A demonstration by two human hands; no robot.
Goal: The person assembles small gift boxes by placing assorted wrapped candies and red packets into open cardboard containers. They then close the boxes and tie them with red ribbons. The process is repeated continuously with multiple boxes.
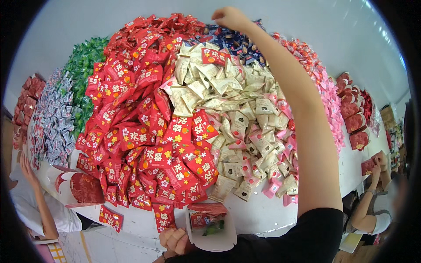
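Note:
My left hand [175, 241] is closed at the side of a small open white box [212, 243] at the table's near edge. Inside the box lie a red packet [201, 220] and a green-wrapped sweet [214, 227]; a red printed flap stands at its far side. My right arm stretches across the heap. Past the dark blue wrapped sweets [239, 41] at the far side, my right hand [231, 18] hangs with its fingers bent together; whether anything is between them is hidden. Nearest the box are large red packets [164, 217] and cream packets [223, 188].
Green [83, 65] and silver sweets [52, 118] are heaped at left, pink sweets [331, 109] at right. A red-and-white box [76, 188] stands at the near left. More red boxes [353, 111] stand at the right. Other people's arms [44, 210] show on both sides.

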